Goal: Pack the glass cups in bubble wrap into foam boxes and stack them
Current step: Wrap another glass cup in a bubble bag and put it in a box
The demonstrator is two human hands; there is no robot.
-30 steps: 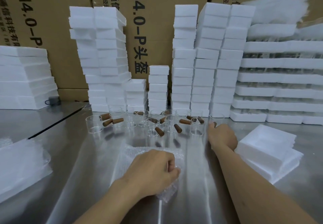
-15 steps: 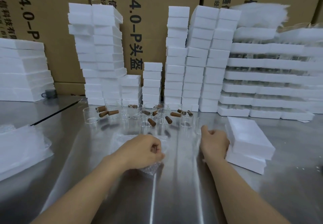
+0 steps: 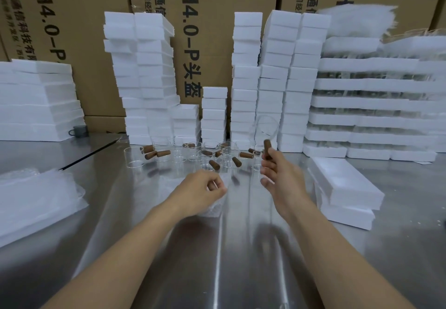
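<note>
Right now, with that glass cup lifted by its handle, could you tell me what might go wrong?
The right hand holds the clear glass cup by its brown wooden handle, above the steel table; a weak grip could drop it. It hangs near the cluster of glass cups and might knock them. The left hand grips the crumpled clear bubble wrap sheet; wrapping may be uneven.

Bright, even light from overhead. Pale streaks of glare along the steel table, with a soft shadow beside the right forearm. Motion blur on the right hand and the raised glass cup. White foam stacks washed out. Wide-angle bowing at the edges.
</note>
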